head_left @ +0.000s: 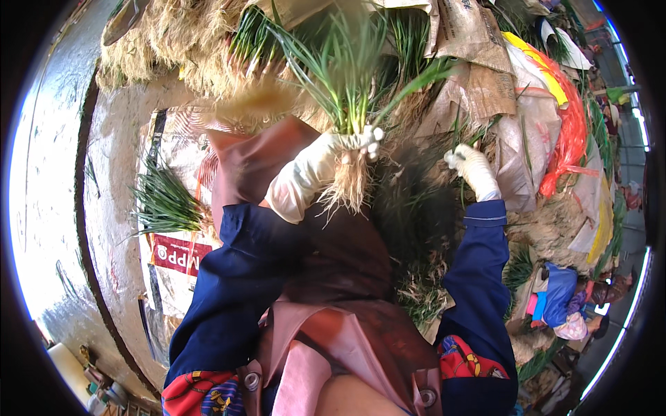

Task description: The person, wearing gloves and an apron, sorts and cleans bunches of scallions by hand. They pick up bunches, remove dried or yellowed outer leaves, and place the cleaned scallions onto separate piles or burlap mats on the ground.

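White gloves (pixel 295 184) are covering both hands, which are standing well apart. The left hand (pixel 319 159) is clamping its fingers around a green bunch (pixel 352 100), whose leaves are fanning away from the person while pale roots are dangling above the brown apron (pixel 340 267). The right hand (pixel 476 170) is curling near some loose greenery; from where I'm standing, I cannot tell whether it is gripping anything. Between the hands a dark patch (pixel 416 211) is sitting, too blurred to make out.

At the person's left, a white sack (pixel 182 128) is lying flat, its right edge running under the apron. Another bunch (pixel 165 201) is resting across it, leaves pointing toward its left edge. Farther off, a root pile (pixel 173 41) is spreading, partly hidden by a brownish blur. Brown sacking (pixel 479 93) is crowding in beyond the right hand, red plastic (pixel 570 135) is bulging farther right, and another person (pixel 560 295) in blue is showing past that.
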`<state>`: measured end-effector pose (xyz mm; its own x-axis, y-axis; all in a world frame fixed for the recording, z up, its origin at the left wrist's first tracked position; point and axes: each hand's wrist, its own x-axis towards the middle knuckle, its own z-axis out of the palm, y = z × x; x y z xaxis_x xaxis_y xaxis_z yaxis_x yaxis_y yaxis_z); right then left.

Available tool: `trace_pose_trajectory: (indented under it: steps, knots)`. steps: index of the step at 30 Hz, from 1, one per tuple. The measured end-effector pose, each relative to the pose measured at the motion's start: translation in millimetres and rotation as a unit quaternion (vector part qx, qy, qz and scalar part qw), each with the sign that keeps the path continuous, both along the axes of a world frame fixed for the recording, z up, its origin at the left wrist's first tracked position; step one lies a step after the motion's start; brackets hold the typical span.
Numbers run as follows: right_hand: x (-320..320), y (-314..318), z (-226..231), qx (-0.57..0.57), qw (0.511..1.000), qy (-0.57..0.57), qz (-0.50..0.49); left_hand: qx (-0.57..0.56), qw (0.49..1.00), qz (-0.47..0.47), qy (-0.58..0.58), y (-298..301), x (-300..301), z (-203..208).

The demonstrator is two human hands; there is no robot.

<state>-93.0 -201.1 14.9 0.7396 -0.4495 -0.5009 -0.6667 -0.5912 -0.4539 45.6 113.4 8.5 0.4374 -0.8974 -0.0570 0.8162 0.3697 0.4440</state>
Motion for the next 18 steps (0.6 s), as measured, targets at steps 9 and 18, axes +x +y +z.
trace_pose_trajectory:
  steps: [9, 18]
  knots:
    - [102.9, 103.9, 9.1, -0.059, 0.990, -0.127, -0.013, 0.073, 0.990, 0.096, 0.077, -23.4, 14.8, -24.7]
    - [68.0, 138.0, 31.0, 0.156, 0.945, -0.197, 0.208, 0.224, 0.964, 0.128, -0.069, -25.9, 3.3, -13.7]
